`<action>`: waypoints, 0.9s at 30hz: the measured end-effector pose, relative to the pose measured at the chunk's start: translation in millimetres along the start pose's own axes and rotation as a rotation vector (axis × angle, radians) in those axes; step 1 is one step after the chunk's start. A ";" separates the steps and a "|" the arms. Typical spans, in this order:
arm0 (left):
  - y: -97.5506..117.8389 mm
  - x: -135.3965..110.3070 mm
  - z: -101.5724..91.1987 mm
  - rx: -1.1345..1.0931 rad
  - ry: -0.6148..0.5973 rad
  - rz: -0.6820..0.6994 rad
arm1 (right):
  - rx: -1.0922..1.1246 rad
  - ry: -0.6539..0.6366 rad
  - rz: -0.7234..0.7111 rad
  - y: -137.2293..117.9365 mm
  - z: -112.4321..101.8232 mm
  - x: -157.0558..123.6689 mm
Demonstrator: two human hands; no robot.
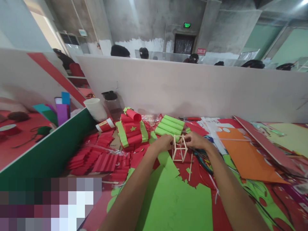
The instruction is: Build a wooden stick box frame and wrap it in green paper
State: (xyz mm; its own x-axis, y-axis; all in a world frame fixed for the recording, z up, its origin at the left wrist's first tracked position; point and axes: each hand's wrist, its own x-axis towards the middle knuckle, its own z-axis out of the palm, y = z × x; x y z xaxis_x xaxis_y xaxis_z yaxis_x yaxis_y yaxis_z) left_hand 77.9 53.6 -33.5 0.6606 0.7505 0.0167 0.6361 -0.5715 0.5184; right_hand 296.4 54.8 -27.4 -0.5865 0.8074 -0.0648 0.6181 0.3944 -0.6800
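A small open frame of thin pale wooden sticks stands between my two hands. My left hand pinches its far left side, with the fingertips partly hidden behind the sticks. From the other side my right hand closes its fingers at the frame's upper right. Below the frame a loose wooden stick lies on red paper. A large sheet of green paper with a ragged cut edge spreads between my forearms. Just beyond my hands rests a ridged green paper piece.
Left of my hands are a red and green paper model and piles of folded red paper. Pliers and orange card lie right. A white cup stands behind a green divider. A white partition closes the back.
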 end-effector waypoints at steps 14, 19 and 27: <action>-5.1 0.3 1.4 -0.022 -0.012 0.060 | 0.017 0.011 0.011 -2.5 -1.7 -2.8; -7.3 0.4 2.5 -0.013 -0.005 0.092 | 0.006 -0.026 0.001 -5.5 -3.0 -2.1; -2.0 -1.1 -2.3 -0.025 -0.026 0.086 | -0.079 -0.030 -0.012 -0.1 -1.9 0.9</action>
State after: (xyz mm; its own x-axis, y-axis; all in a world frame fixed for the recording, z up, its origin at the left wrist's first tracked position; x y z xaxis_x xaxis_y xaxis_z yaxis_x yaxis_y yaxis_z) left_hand 75.0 54.7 -32.6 0.7226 0.6902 0.0395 0.5672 -0.6246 0.5368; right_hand 296.9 56.4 -26.1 -0.6089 0.7892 -0.0802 0.6496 0.4380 -0.6214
